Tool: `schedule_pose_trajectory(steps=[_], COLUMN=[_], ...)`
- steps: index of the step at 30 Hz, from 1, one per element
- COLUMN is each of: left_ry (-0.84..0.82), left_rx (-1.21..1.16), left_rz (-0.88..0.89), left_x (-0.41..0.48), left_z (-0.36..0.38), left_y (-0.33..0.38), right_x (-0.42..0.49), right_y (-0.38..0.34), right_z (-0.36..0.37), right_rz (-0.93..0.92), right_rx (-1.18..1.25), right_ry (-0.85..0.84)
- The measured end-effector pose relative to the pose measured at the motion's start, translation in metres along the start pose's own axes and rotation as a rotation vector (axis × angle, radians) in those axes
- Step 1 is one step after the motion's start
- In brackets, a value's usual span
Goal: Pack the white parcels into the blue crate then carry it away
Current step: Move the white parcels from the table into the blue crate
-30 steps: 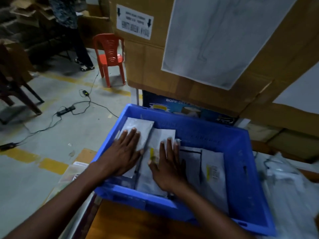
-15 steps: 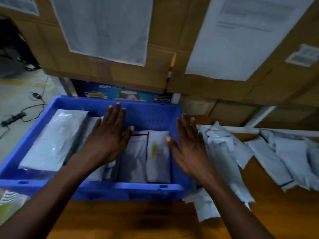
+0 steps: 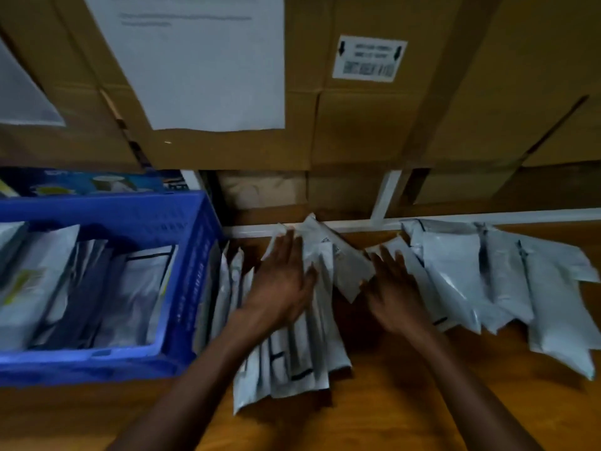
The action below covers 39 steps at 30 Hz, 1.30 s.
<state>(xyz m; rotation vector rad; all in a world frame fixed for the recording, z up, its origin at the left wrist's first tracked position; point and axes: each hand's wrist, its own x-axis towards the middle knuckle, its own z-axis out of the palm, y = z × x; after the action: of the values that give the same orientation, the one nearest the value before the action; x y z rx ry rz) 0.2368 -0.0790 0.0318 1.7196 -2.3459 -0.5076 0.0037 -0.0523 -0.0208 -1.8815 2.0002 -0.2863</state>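
L hand [image 3: 279, 288], R hand [image 3: 395, 296] moved, flat

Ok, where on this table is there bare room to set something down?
Bare table runs along the near edge, in front of the crate, the left pile and the right pile. A narrow gap separates the piles by the right hand. Crowded: inside the crate, and between the crate and the left hand.

Stacked cardboard boxes [image 3: 374, 131] stand behind the wooden desk [image 3: 390, 411]. A white paper sheet [image 3: 208, 66] and a barcode label [image 3: 369, 58] with black arrows are stuck on them.
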Motion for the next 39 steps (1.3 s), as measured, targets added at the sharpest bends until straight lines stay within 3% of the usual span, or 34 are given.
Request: schedule_pose_trajectory(steps=[6,9,13,23,29,35,39], left_ry=[-0.182,-0.104,-0.128,-0.056,-0.057,0.114,0.146], left_rx=[0.087,0.191,0.186,0.123,0.024,-0.238,-0.197], left_rz=[-0.022,-0.003,0.025,0.126,0.102,0.102,0.208], left_x=[0.055,0.066,0.067,0.033,0.023,0.013,0.017], left_z=[0.096,0.133,0.191,0.162,0.181,0.195,0.197], left_y=[0.067,0.076,0.053,0.066,0.064,0.065,0.064], right_x=[0.014,0.02,0.018,-0.014,-0.02,-0.038,-0.051], right_y=[0.083,0.105,0.121,0.109,0.101,0.099,0.104], right_z=[0.001,0.007,0.018,0.04,0.044,0.064,0.074], right_rz=[0.071,0.081,0.049,0.102,0.085,0.089,-0.012], right_rx=[-0.036,-0.124,-0.152,0.014,-0.099,-0.107,-0.123], right_ry=[-0.049,-0.068,-0.078,0.005,0.049,0.097,0.156])
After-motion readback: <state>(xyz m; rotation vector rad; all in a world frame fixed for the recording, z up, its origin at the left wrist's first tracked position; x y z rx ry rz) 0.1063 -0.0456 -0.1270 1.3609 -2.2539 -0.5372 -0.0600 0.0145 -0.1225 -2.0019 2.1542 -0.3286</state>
